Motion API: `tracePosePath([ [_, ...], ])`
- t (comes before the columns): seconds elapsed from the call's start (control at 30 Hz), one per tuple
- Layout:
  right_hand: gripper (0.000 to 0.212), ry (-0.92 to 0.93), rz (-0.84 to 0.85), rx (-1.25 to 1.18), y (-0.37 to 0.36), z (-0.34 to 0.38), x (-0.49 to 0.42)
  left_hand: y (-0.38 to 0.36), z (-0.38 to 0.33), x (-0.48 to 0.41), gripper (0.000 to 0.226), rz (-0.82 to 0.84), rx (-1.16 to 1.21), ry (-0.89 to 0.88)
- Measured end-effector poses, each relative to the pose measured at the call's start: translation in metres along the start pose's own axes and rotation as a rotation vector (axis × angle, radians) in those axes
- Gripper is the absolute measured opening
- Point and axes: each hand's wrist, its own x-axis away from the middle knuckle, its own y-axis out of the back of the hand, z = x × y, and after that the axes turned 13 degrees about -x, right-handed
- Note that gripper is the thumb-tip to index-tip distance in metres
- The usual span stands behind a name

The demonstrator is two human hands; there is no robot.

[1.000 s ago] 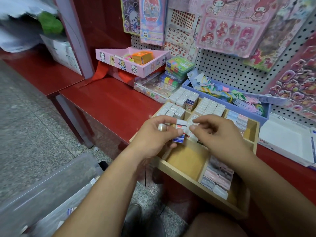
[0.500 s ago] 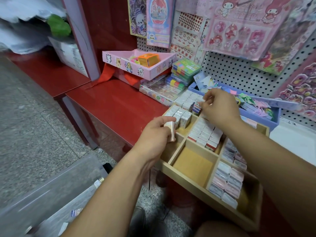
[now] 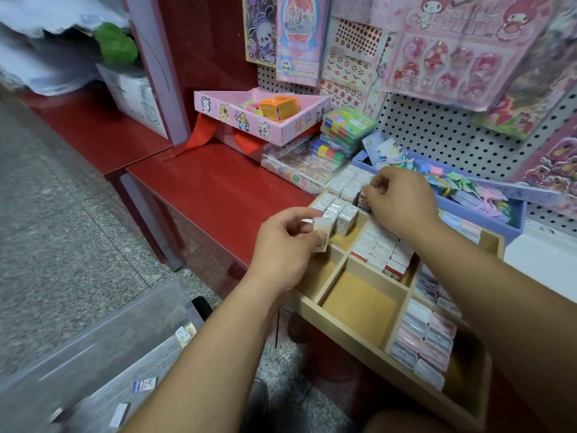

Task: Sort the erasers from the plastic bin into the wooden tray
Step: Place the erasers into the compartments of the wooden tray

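The wooden tray (image 3: 359, 340) sits on the red table's front edge, divided into compartments, most filled with rows of wrapped erasers. One middle compartment is bare. My left hand (image 3: 282, 251) pinches a white eraser (image 3: 321, 234) over the tray's near-left compartment, beside standing white erasers (image 3: 338, 214). My right hand (image 3: 401, 200) pinches a dark blue-and-red eraser (image 3: 363, 198) at the far compartment's row. The clear plastic bin (image 3: 103, 364) lies on the floor at lower left with a few loose erasers (image 3: 143, 385) inside.
A red table (image 3: 215, 185) carries the tray. Behind it stand a pink cardboard box (image 3: 249, 117), stacked colourful packs (image 3: 346, 126) and a blue box (image 3: 487, 204) of small items. Sticker sheets hang on a pegboard (image 3: 437, 129). Grey stone floor lies to the left.
My hands parted from the tray's middle. The right hand went to the far row with the dark eraser. The left hand moved with its white eraser to the near-left compartment.
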Motion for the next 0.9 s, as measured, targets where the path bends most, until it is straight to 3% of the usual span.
tracePosePath([
  [0.13, 0.011, 0.048, 0.332, -0.456, 0.018, 0.039, 0.044, -0.003, 0.000, -0.001, 0.033, -0.001, -0.007, -0.014],
  [0.23, 0.004, 0.105, 0.465, -0.458, 0.018, 0.043, 0.066, -0.005, -0.001, 0.003, 0.034, 0.048, 0.025, -0.032],
  [0.37, 0.009, 0.043, 0.312, -0.456, 0.025, 0.031, 0.075, -0.005, 0.000, 0.004, 0.028, 0.034, -0.030, -0.093],
  [0.53, 0.007, -0.113, 0.088, -0.515, 0.068, -0.005, 0.079, 0.012, 0.008, 0.002, 0.017, -0.270, -0.518, -0.277],
  [0.67, 0.009, -0.157, 0.009, -0.462, 0.088, -0.031, 0.092, 0.018, 0.016, 0.003, 0.030, -0.226, -0.782, -0.216],
  [0.77, 0.010, -0.169, -0.073, -0.333, 0.093, -0.044, 0.093, 0.015, 0.018, 0.005, 0.043, -0.156, -0.887, -0.147],
  [0.9, 0.017, -0.184, -0.088, -0.187, 0.089, -0.055, 0.079, 0.007, 0.018, 0.010, 0.049, -0.188, -0.987, -0.140],
])
